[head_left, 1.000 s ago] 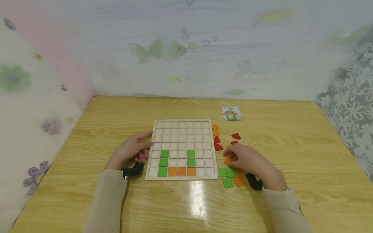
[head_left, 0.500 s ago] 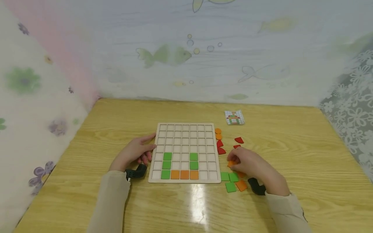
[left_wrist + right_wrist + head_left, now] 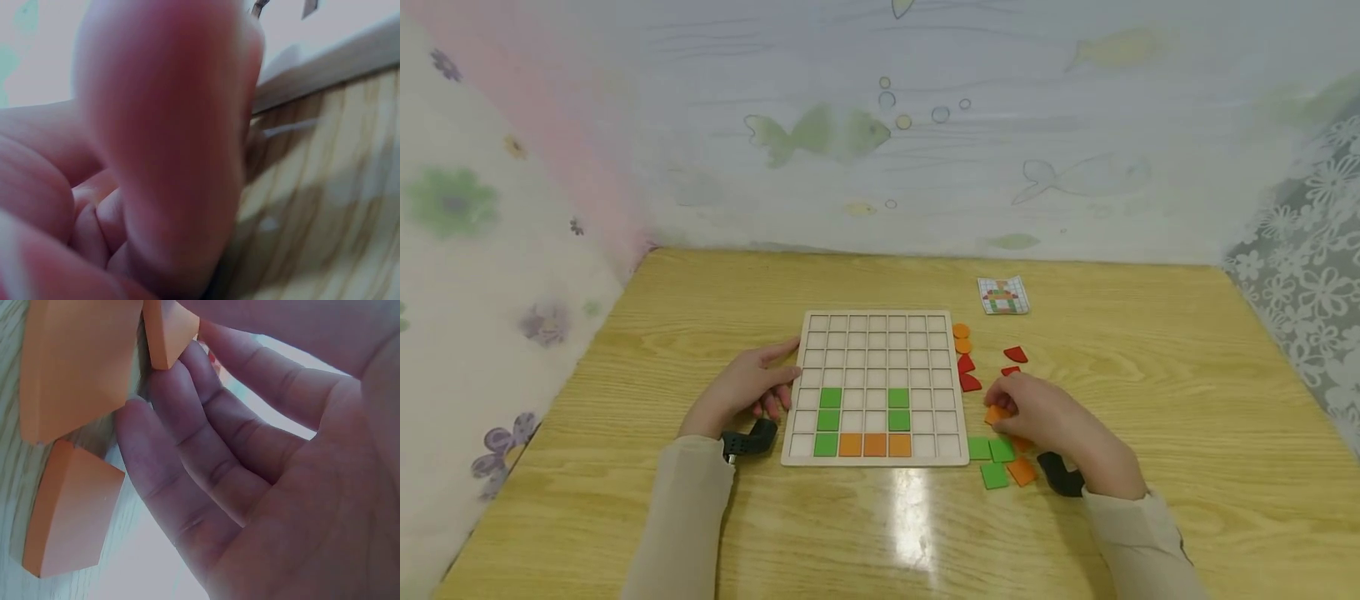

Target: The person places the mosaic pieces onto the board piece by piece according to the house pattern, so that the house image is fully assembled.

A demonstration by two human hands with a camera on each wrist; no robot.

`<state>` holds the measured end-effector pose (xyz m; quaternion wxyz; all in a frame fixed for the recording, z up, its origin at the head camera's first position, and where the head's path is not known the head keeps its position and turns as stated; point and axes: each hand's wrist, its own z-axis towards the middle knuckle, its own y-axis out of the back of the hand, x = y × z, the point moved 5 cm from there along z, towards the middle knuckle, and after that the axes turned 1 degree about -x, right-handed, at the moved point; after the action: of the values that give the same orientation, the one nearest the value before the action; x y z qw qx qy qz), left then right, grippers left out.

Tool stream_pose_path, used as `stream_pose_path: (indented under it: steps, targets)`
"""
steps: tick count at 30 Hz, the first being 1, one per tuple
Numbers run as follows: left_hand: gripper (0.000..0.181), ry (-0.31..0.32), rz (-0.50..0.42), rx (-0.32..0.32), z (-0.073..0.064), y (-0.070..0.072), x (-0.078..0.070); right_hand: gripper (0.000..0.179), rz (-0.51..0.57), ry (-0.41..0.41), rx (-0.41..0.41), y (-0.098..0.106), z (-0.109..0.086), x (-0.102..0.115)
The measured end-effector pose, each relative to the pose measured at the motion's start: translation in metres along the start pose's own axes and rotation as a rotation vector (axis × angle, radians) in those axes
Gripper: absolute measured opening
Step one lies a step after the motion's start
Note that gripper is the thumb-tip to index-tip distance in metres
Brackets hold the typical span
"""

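Note:
A wooden grid board (image 3: 877, 358) lies on the table in the head view, with several green and orange square tiles set in its lower rows. My left hand (image 3: 741, 390) is at its left side, thumb and forefinger touching the edge and the other fingers loosely bent. In the left wrist view the thumb (image 3: 169, 137) covers much of the picture. Right of the board, my right hand (image 3: 1052, 415) pinches an orange square tile (image 3: 995, 415) between thumb and fingers. The right wrist view shows that tile's corner (image 3: 175, 334) at the fingertips, other orange tiles lying beneath.
Loose green tiles (image 3: 1001, 450) and an orange tile (image 3: 1021, 472) lie by the board's lower right corner. Further up are red quarter-round pieces (image 3: 970, 382) and orange discs (image 3: 962, 332). A printed pattern card (image 3: 1003, 295) lies near the wall.
The head view has shifted slightly, moving everything in the picture. Both hands keep practically the same places beside the board, the right one still at the orange tile.

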<state>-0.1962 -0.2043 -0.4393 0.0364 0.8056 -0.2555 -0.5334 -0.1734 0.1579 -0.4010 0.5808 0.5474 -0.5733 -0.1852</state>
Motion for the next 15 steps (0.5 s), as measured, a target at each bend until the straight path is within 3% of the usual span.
stream_pose_path:
  steps: [15]
  targets:
    - [0.058,-0.007,-0.011,0.01,-0.0001,-0.001,-0.0013,0.012,0.004,0.028,-0.051,0.0047,0.0001,0.0022]
